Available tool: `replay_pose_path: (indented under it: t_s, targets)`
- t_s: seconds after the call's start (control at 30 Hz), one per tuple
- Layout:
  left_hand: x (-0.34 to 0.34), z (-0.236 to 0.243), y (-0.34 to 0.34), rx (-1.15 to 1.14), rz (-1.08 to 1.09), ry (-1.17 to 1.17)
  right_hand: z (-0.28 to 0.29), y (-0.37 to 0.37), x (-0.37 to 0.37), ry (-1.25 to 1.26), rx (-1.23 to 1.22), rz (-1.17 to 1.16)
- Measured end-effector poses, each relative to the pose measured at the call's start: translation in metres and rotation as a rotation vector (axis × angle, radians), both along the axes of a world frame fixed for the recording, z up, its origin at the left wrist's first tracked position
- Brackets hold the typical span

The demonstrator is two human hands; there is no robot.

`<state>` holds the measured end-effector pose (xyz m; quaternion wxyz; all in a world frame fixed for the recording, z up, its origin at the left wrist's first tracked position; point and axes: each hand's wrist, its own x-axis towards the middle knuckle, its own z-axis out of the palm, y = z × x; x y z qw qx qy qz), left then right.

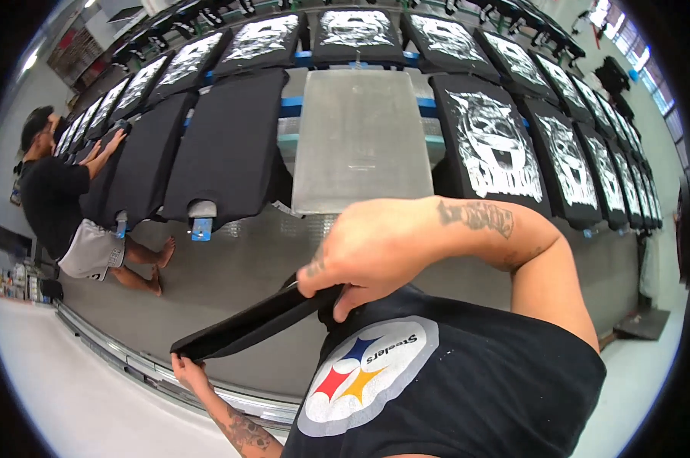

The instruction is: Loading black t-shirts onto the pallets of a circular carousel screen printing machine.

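Observation:
A black T-shirt [255, 324] is stretched slantwise between my two hands, gathered into a long narrow band with an open fold along it. My left hand [189, 372] pinches its far-left end, low in the view. At the other end my right hand [364, 248] grips the cloth between thumb and fingers, in front of my chest. Just beyond my right hand lies a bare grey metal platen [364, 145], flat and with no shirt on it. Part of the T-shirt near my body is hidden behind my right hand.
Plain black shirts [226, 137] cover the platens to the left. On the right and in the far row, black shirts [493, 141] carry white prints. A co-worker [55, 183] at the left touches a shirted platen. A metal rail [131, 366] runs along the floor behind.

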<state>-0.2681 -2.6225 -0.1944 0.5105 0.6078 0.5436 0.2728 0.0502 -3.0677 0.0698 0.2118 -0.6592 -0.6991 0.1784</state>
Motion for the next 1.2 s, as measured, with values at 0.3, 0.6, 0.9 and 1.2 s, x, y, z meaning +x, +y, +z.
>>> replay_pose_path:
  t_s: [0.3,0.6,0.9,1.2]
  targets:
    - [0.140,-0.017,-0.066,-0.428,0.001,-0.394,-0.135,-0.117,0.000,0.036,-0.414,-0.401]
    - [0.276,-0.046,-0.222,0.413,-1.255,1.476,-0.260,-0.228,0.041,0.323,-0.584,-0.685]
    - [0.415,-0.045,-0.220,0.502,-1.518,2.037,-0.290,-0.261,0.195,0.624,-0.518,-0.378]
    - [0.764,0.034,-0.180,-0.250,-1.004,0.683,-0.296,-0.297,0.451,0.735,-0.121,-0.921]
